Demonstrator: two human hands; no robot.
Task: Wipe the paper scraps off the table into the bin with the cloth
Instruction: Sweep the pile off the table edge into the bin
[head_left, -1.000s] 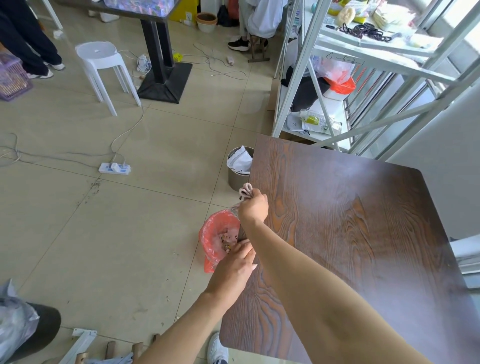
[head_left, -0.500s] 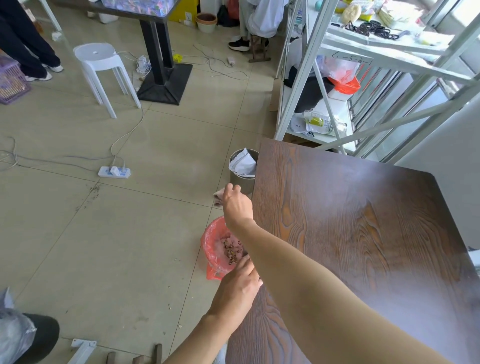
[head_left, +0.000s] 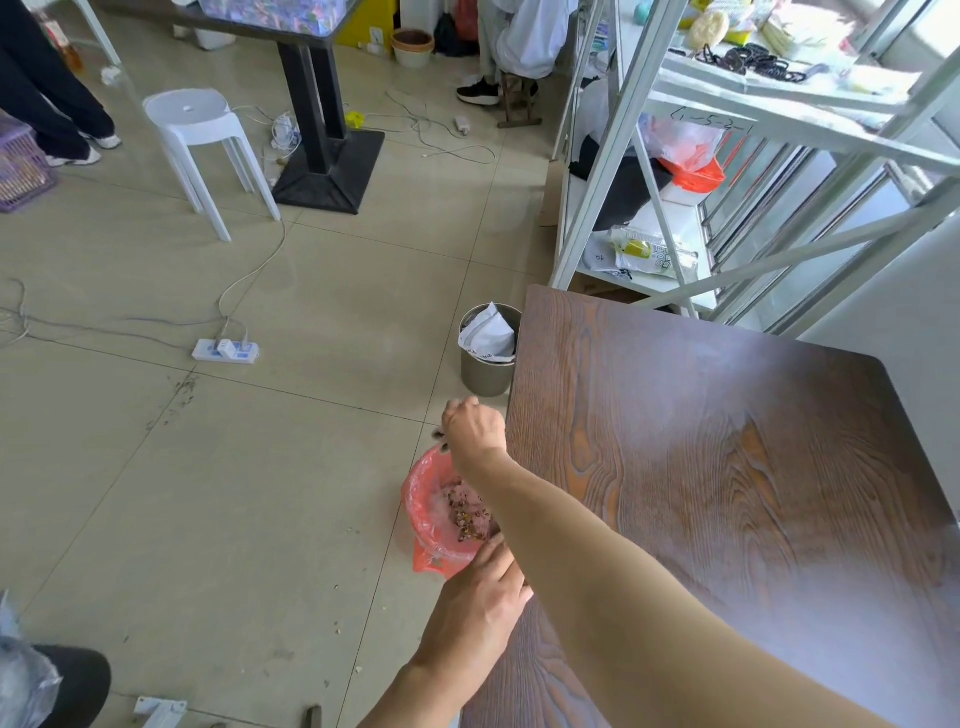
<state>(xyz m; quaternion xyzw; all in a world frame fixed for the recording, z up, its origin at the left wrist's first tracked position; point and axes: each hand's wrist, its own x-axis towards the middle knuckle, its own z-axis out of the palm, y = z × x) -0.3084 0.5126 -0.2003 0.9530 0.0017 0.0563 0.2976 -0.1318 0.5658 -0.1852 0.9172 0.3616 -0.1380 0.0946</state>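
The dark wooden table fills the right half of the view, with no scraps visible on its top. A bin lined with a red plastic bag sits just off the table's left edge, with small paper scraps inside. My left hand grips the bin's near rim at the table edge. My right hand is a fist held beyond the table edge, above the bin's far side. It is closed on a small pinkish cloth, of which only a corner shows.
A grey metal bucket holding white paper stands on the floor by the table's far left corner. A white metal shelf rack stands behind the table. On the tiled floor are a power strip with cables and a white stool.
My right hand with the cloth moved left off the table edge and now hovers over the bin. My left hand stays on the bin's rim.
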